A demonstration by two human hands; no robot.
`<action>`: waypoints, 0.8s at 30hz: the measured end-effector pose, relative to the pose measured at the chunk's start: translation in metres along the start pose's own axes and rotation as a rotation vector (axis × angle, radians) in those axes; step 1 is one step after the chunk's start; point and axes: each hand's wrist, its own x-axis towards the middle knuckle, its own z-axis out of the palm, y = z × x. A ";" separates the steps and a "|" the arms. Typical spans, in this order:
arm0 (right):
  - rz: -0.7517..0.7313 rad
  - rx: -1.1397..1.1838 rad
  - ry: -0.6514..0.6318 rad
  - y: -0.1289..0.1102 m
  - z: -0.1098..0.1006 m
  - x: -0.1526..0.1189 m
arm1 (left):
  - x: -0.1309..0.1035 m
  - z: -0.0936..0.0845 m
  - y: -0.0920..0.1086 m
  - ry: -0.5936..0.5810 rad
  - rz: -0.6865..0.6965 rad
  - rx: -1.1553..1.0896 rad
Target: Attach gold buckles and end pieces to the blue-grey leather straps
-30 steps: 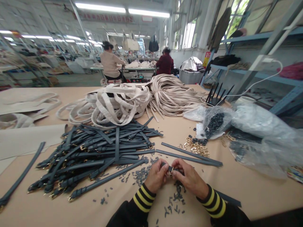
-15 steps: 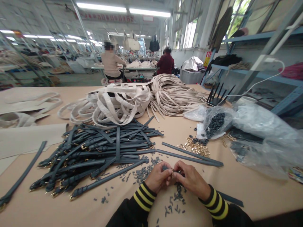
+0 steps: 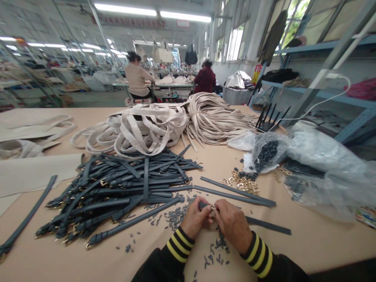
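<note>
Close together at the table's front, both hands work on one dark grey strap. My left hand is closed, pinching a short dark end of it. At the fingertips a small gold buckle shows in part. My right hand is closed on the strap beside the buckle, and the strap's long tail runs out to the right from behind it. Small dark cut pieces lie left of my hands, with others below. Two loose straps rest just beyond.
A pile of buckled dark straps covers the left middle. Behind it are cream straps and a beige bundle. Gold buckles and plastic bags lie at right. Two people sit at a far table.
My right hand has turned and shifted slightly left. The strap's tail has swung up and left, so more of it shows right of my hand. The left hand hardly moved.
</note>
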 end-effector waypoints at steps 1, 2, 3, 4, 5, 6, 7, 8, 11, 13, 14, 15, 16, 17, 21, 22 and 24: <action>0.004 0.034 0.000 0.000 -0.001 0.001 | 0.000 0.000 0.000 0.010 0.000 -0.021; 0.014 0.080 -0.011 0.001 -0.002 0.001 | 0.000 0.000 0.000 0.011 0.002 -0.037; 0.027 0.134 -0.029 0.002 -0.003 0.002 | 0.000 -0.001 0.000 0.003 0.006 -0.048; 0.038 0.191 -0.049 0.002 -0.005 0.003 | 0.000 -0.002 0.000 -0.010 0.012 -0.053; 0.046 0.245 -0.070 0.003 -0.007 0.004 | 0.000 -0.003 0.000 -0.023 0.019 -0.057; 0.048 0.289 -0.087 0.004 -0.008 0.005 | -0.001 -0.003 0.000 -0.033 0.027 -0.063; 0.045 0.321 -0.100 0.004 -0.009 0.006 | -0.001 -0.003 0.001 -0.037 0.033 -0.071; 0.041 0.344 -0.107 0.004 -0.010 0.007 | -0.001 -0.004 0.001 -0.038 0.036 -0.076; 0.026 0.361 -0.101 0.005 -0.010 0.007 | -0.001 -0.003 0.002 -0.040 0.016 -0.042; 0.023 0.348 -0.091 0.004 -0.008 0.007 | -0.001 -0.003 0.001 -0.053 -0.005 -0.003; 0.023 0.341 -0.085 0.004 -0.008 0.007 | 0.000 -0.003 0.000 -0.057 -0.011 0.009; 0.027 0.338 -0.080 0.005 -0.007 0.007 | 0.000 -0.003 0.000 -0.059 -0.013 0.016; 0.034 0.344 -0.078 0.005 -0.007 0.008 | 0.000 -0.003 -0.001 -0.058 -0.013 0.024; 0.045 0.363 -0.078 0.005 -0.006 0.008 | 0.000 -0.003 -0.001 -0.056 -0.011 0.034; 0.142 0.570 -0.189 0.008 -0.007 0.010 | -0.001 -0.004 0.001 -0.074 0.013 0.062; 0.184 0.654 -0.238 0.009 -0.007 0.010 | -0.001 -0.004 0.001 -0.086 0.017 0.056; 0.267 0.817 -0.302 0.011 -0.008 0.010 | -0.002 -0.003 0.000 -0.101 0.006 0.005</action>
